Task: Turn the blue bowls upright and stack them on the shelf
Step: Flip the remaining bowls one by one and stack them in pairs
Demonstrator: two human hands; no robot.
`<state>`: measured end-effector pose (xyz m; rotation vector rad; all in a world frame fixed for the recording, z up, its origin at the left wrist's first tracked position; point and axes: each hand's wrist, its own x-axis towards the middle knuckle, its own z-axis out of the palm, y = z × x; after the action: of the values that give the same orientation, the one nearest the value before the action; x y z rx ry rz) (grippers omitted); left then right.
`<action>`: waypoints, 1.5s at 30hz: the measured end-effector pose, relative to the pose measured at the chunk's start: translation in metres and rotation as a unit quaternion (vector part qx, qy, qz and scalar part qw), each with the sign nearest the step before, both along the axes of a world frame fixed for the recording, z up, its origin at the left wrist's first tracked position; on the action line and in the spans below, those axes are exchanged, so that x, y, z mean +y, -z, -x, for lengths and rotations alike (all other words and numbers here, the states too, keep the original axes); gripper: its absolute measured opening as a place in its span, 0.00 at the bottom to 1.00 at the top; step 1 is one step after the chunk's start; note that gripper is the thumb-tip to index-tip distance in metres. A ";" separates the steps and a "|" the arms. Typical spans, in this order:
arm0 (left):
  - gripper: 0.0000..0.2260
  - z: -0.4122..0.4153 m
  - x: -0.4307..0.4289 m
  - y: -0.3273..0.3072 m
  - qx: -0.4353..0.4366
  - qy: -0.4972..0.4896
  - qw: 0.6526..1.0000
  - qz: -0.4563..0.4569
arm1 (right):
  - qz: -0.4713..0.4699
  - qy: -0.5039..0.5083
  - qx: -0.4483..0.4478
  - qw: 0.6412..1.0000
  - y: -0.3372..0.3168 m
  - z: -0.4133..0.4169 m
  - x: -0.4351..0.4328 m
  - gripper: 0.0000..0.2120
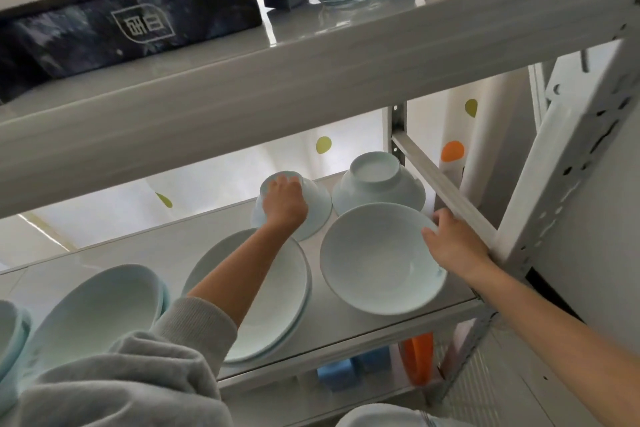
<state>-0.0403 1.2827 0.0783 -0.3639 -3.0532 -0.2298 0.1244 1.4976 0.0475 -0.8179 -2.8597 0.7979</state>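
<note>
On the middle shelf (pixel 329 326), far side, two pale blue bowls stand inverted. The left hand (pixel 284 204) grips the left inverted bowl (pixel 313 208), fingers curled over its foot and wall. The right inverted bowl (pixel 375 184) stands untouched just beside it. Nearer, the right hand (pixel 453 246) pinches the rim of an upright bowl (pixel 377 256), thumb inside, fingers behind. Left of it sits a stack of upright bowls (pixel 273 302); another upright stack (pixel 93 308) lies further left.

two upturned bowls (pixel 377 184), two hands (pixel 284 199)
</note>
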 end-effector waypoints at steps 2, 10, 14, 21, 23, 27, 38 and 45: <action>0.19 0.013 -0.008 0.005 -0.015 -0.012 0.999 0.029 | -0.005 0.003 0.028 1.000 0.002 -0.002 -0.002 0.18; 0.12 0.024 -0.018 0.017 0.000 -0.006 1.000 0.007 | 0.013 -0.030 0.088 0.996 0.004 -0.009 -0.008 0.21; 0.10 0.029 -0.018 0.019 -0.010 0.004 1.000 0.004 | 0.027 -0.039 0.115 0.992 0.004 -0.012 -0.012 0.20; 0.09 0.032 -0.019 0.017 0.017 0.009 0.999 -0.047 | 0.021 -0.063 0.161 0.985 0.002 -0.010 -0.015 0.21; 0.09 0.034 -0.021 0.011 0.033 0.009 0.997 -0.076 | 0.019 -0.063 0.175 0.982 0.001 -0.008 -0.015 0.23; 0.05 0.032 -0.026 -0.010 0.079 0.029 0.988 -0.130 | 0.017 -0.065 0.191 0.979 0.000 -0.006 -0.016 0.24; 0.08 -0.022 -0.025 -0.081 0.076 0.168 0.910 -0.371 | 0.074 -0.105 0.295 0.947 -0.017 0.012 -0.013 0.41; 0.07 -0.061 -0.015 -0.087 -0.230 0.204 0.739 -0.599 | 0.294 -0.124 0.338 0.886 -0.051 0.029 -0.013 0.34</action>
<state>0.0208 1.2681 0.1652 -0.8876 -2.3341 -2.3722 0.0953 1.4843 0.0981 -0.1135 -2.1134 1.6377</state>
